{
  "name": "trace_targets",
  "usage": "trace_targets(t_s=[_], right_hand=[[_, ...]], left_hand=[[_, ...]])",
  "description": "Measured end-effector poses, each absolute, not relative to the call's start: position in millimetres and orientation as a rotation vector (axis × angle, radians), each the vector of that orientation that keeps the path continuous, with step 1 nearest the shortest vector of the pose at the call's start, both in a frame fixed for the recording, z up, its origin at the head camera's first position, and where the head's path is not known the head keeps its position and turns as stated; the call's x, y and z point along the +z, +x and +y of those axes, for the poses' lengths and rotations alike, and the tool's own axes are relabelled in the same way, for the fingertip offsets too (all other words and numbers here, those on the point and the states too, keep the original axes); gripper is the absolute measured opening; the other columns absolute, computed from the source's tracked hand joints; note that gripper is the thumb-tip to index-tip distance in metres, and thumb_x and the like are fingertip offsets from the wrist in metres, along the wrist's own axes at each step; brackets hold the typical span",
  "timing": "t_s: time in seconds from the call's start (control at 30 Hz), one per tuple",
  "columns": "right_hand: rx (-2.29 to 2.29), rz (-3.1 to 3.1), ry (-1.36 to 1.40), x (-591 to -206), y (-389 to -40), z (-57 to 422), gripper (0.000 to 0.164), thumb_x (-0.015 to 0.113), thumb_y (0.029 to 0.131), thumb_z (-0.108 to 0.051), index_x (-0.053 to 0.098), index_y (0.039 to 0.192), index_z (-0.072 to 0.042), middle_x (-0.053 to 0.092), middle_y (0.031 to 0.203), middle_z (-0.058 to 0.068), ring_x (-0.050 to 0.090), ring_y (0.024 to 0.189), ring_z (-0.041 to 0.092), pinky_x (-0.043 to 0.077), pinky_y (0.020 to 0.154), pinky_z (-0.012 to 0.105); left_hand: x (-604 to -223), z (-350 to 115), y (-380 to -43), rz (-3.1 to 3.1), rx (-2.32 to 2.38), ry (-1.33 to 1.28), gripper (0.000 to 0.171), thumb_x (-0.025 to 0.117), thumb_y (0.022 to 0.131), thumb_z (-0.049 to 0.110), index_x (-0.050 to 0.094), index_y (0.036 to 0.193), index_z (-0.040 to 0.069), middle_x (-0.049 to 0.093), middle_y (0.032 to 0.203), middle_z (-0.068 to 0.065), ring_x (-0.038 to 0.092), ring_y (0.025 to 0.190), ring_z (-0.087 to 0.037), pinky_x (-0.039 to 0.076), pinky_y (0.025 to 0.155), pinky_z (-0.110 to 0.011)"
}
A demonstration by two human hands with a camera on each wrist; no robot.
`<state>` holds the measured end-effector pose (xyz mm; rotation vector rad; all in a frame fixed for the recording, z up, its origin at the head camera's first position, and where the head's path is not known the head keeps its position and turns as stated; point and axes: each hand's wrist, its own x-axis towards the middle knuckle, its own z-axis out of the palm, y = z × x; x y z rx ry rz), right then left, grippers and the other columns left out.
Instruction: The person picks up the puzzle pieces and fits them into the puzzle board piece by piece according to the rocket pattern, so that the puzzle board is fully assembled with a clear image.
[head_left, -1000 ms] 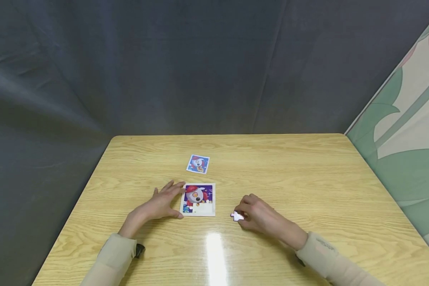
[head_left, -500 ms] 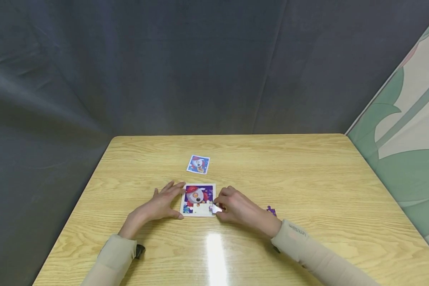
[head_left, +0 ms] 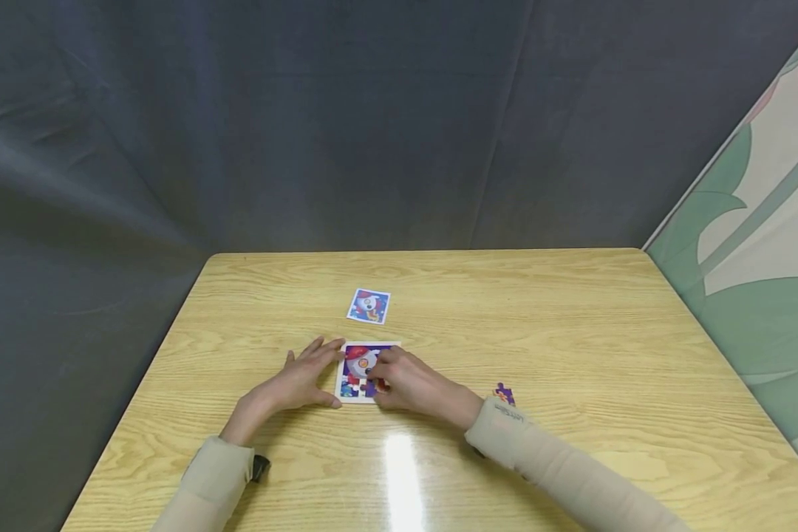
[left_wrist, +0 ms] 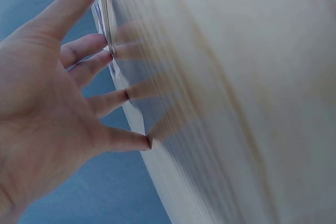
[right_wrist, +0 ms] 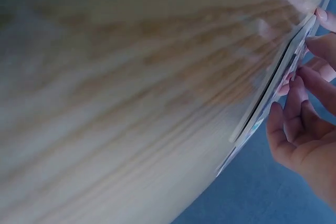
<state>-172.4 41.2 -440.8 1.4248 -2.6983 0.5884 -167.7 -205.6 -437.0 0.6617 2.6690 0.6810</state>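
Since half a second ago, the right hand (head_left: 408,380) has slid left from the right rim to over the near-right part of the white-rimmed square jigsaw tray (head_left: 354,402), its narrow grip on a purple jigsaw piece (head_left: 371,389). I'd say it's being fitted; next it needs lining up and pressing. Open surface (head_left: 452,443) lies rightward, toward a loose purple-and-orange jigsaw piece (head_left: 504,394).

Left wrist: the left hand (left_wrist: 58,93) spreads wide along the tray's left edge.

Right wrist: fingertips bunch at the tray, hiding the piece.
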Motion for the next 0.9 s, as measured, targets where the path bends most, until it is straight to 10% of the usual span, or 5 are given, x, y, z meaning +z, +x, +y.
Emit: trace_targets(t_s=[0.9], right_hand=[[0.594, -2.818, 1.409, -433.0, -176.8, 25.3, 0.02, 0.075, 0.081, -0.015, 0.076, 0.099, -0.008, 0.067, 0.092, 0.003, 0.057, 0.082, 0.011, 0.048, 0.078, 0.024]], left_hand=[[-438.0, -205.9, -167.3, 2.659, 0.704, 0.658, 0.076, 0.081, 0.075, 0.033, 0.047, 0.14, 0.011, 0.023, 0.158, -0.009, 0.007, 0.145, -0.041, 0.002, 0.1, -0.079]])
